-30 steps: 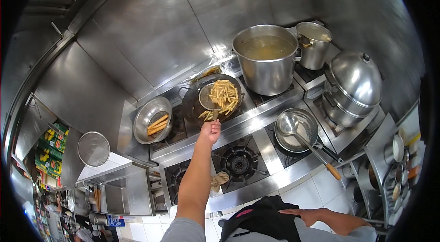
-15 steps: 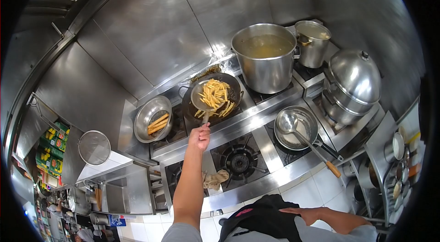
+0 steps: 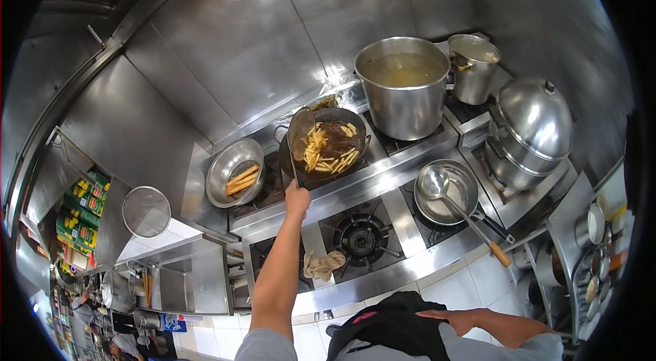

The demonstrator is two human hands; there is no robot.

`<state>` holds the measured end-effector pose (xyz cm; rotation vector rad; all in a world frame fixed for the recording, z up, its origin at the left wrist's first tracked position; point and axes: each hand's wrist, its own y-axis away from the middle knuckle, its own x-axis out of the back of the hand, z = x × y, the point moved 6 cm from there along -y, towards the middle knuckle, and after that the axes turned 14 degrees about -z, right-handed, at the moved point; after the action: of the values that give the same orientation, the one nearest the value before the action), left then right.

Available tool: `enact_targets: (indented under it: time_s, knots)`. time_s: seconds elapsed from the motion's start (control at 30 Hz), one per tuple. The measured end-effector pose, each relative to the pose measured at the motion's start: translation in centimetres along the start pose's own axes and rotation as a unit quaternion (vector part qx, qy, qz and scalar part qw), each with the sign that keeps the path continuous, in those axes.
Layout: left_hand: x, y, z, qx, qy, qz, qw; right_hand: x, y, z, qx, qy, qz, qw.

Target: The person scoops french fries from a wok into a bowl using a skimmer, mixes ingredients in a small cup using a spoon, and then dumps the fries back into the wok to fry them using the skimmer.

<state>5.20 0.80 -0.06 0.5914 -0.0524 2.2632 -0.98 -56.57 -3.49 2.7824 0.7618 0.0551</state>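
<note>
My left hand point(image 3: 297, 201) is closed on the handle of a round skimmer point(image 3: 299, 130), whose basket is tilted up on its edge at the left side of a dark wok point(image 3: 328, 176). Yellow fries point(image 3: 314, 147) lie in a heap beside the basket, and others are spread in the dark oil. My right hand point(image 3: 456, 320) rests on the black apron point(image 3: 403, 323) at my waist, fingers extended and holding nothing.
Left of the wok, a metal bowl point(image 3: 215, 173) holds browned sticks. A large stockpot point(image 3: 402, 105), a smaller pot point(image 3: 473, 81) and a lidded steamer point(image 3: 529, 125) stand right. A ladle point(image 3: 434, 183) lies in a pan; a cloth point(image 3: 324, 265) lies by the front burner.
The skimmer, earlier flatter and loaded with fries, has turned onto its edge and tipped them into the wok. My left hand has turned with it. My right hand has stayed at my waist.
</note>
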Motion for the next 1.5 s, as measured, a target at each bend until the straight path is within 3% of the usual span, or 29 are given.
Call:
enact_targets:
  time_s: [0.03,0.1,0.2,0.37,0.43,0.47,0.53,0.73,0.93,1.23,1.4,1.5]
  knots:
    - [-0.2,-0.3,-0.5,-0.001,0.000,-0.002,1.000,0.0,0.0,0.0,0.002,0.002,0.003,1.000]
    - [0.9,-0.4,-0.1,-0.062,-0.113,0.111,0.985,-0.1,0.3,-0.2,-0.007,-0.007,0.006,1.000]
    - [2.2,1.1,3.4,-0.033,-0.181,0.120,0.976,-0.4,0.7,-1.2,-0.002,-0.022,0.011,1.000]
    - [3.1,-3.4,-1.2,-0.044,-0.190,0.149,0.969,-0.3,1.0,-0.7,-0.010,0.004,0.022,1.000]
    - [1.5,-3.6,-2.7,0.095,0.047,0.003,0.994,-0.3,1.1,-0.9,-0.007,-0.002,0.026,1.000]
    - [1.1,-3.4,-2.3,0.094,0.046,0.001,0.995,-0.3,1.1,-1.0,-0.005,-0.004,0.028,1.000]
    - [-0.7,-2.8,-2.7,0.167,0.245,-0.014,0.955,-0.4,1.1,-0.8,-0.016,-0.005,0.030,0.999]
    - [-3.9,-3.6,-2.5,0.214,0.437,-0.125,0.865,-0.4,1.0,-0.3,-0.017,0.001,0.028,0.999]
    - [-7.5,-3.3,-0.8,0.226,0.514,-0.211,0.800,-0.1,0.7,-0.8,-0.012,-0.011,0.019,1.000]
    - [-10.0,-1.3,0.9,0.236,0.589,-0.242,0.734,-0.2,0.7,-2.4,-0.022,-0.045,0.026,0.998]
    - [-8.8,0.1,1.2,0.209,0.673,-0.269,0.656,-0.2,0.6,-1.0,-0.004,-0.006,0.016,1.000]
    - [-7.0,1.1,1.3,0.209,0.659,-0.246,0.679,-0.3,0.6,-0.7,-0.005,0.002,0.015,1.000]
